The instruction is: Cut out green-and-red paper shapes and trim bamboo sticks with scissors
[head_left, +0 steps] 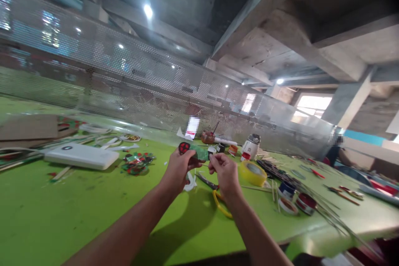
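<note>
My left hand (178, 167) is closed around a small green piece with a red-and-black round end (199, 153), held above the table. My right hand (226, 170) pinches at the dark right-hand end of that piece; whatever lies between its fingertips is too small to make out. A thin pale stick seems to run between the two hands. Beneath them lie scissors with yellow handles (222, 205) and a curled white scrap (190, 181). Left of my hands is a heap of green, red and black shiny pieces (137, 162).
On the green table (77, 224) stand a white power bank (81, 156), a yellow tape roll (253, 173), paint jars (306, 203), a white bottle (251, 146) and dark rods (277, 172). A perforated metal screen (124, 79) runs along the back. Another person (338, 151) is at far right.
</note>
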A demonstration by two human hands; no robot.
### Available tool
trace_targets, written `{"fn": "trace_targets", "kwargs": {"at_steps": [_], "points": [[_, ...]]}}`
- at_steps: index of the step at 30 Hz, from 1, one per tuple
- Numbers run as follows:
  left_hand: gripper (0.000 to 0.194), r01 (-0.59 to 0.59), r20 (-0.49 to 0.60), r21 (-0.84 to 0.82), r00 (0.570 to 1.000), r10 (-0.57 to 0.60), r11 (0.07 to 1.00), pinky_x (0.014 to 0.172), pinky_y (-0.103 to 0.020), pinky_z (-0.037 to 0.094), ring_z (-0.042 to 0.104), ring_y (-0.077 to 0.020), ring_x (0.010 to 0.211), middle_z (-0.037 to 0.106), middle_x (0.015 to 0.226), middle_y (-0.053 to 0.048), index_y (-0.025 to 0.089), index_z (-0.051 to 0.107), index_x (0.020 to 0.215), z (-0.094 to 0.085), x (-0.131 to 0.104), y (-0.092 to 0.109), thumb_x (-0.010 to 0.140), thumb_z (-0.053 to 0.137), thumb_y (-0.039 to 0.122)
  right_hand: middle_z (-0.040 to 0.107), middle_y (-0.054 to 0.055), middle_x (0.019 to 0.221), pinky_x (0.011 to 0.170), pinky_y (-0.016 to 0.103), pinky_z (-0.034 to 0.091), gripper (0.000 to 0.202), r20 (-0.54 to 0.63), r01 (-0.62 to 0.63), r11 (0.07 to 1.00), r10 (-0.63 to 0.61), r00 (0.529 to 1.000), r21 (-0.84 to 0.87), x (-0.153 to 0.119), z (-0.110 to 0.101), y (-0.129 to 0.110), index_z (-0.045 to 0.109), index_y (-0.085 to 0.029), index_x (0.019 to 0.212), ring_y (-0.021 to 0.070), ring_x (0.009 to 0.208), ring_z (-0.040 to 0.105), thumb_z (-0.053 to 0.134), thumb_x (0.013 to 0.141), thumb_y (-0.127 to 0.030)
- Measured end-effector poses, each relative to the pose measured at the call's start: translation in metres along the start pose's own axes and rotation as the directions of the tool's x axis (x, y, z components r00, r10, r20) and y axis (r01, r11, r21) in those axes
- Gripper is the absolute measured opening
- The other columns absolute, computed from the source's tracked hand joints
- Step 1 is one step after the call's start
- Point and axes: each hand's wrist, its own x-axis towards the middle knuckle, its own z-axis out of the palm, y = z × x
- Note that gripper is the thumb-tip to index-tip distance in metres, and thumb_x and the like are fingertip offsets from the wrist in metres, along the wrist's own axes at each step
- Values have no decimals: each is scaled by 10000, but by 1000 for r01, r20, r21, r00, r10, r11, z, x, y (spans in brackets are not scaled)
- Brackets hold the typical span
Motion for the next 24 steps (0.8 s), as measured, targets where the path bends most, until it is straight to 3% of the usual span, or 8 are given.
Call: {"fn": "trace_targets", "kwargs": {"at_steps": [4, 7, 10, 13, 15, 17, 20, 24], "points": [[223, -83, -83, 92, 992, 91, 992, 582, -258, 489, 594, -138, 589, 602, 694, -15, 156, 526, 776, -13, 14, 3, 598, 662, 167, 564, -34, 495, 423, 204, 403, 309, 150, -109, 993, 102, 983, 36, 12, -8, 12, 541, -160, 672, 73, 394, 484, 655, 725, -442], [400, -144, -130, 349, 971, 200, 926, 583, -241, 457, 573, -140, 616, 611, 722, -14, 165, 583, 894, -28, 33, 5, 514, 678, 81, 563, -37, 475, 400, 198, 386, 322, 255, -140, 990, 134, 958, 5, 23, -11, 17, 539, -161, 653, 73, 373, 475, 654, 716, -456], [492, -250, -6, 591, 949, 314, 767, 622, -210, 428, 579, -150, 690, 645, 769, -14, 196, 663, 921, -43, 47, 6, 455, 700, 42, 573, -26, 449, 385, 190, 373, 343, 391, -158, 986, 168, 905, -56, 28, -10, 22, 559, -152, 601, 73, 360, 468, 689, 669, -461], [149, -174, 209, 734, 978, 25, 657, 561, -216, 410, 571, -160, 594, 659, 628, -20, 181, 697, 674, -52, 46, 6, 529, 720, 151, 561, -31, 414, 357, 179, 335, 350, 493, -171, 979, 201, 846, -107, 25, -9, 31, 567, -148, 571, 68, 333, 439, 709, 633, -462], [77, -105, 307, 766, 926, -218, 634, 511, -226, 403, 558, -158, 516, 652, 562, -42, 171, 676, 578, -53, 38, 4, 593, 712, 237, 553, -39, 407, 349, 170, 312, 340, 515, -169, 979, 205, 832, -116, 21, -8, 38, 566, -151, 575, 63, 327, 424, 710, 634, -454], [150, -56, 371, 749, 861, -348, 661, 494, -237, 415, 559, -156, 481, 663, 572, -76, 160, 675, 579, -52, 31, 1, 629, 708, 298, 545, -45, 407, 351, 167, 304, 341, 504, -167, 980, 197, 841, -105, 18, -8, 44, 564, -154, 579, 59, 328, 416, 710, 639, -456], [205, 29, 402, 677, 822, -403, 735, 510, -263, 448, 582, -163, 486, 685, 643, -123, 138, 689, 671, -49, 25, -4, 653, 709, 341, 551, -43, 429, 370, 170, 328, 387, 429, -185, 981, 194, 882, -63, 17, -9, 51, 576, -152, 635, 61, 340, 434, 658, 683, -528], [225, 148, 375, 521, 845, -381, 841, 603, -298, 487, 638, -192, 606, 693, 732, -139, 115, 672, 799, -46, 29, -11, 687, 693, 309, 554, -28, 448, 383, 185, 366, 522, 319, -257, 966, 247, 915, -9, 18, -7, 59, 568, -152, 699, 74, 344, 462, 478, 762, -663]]}}
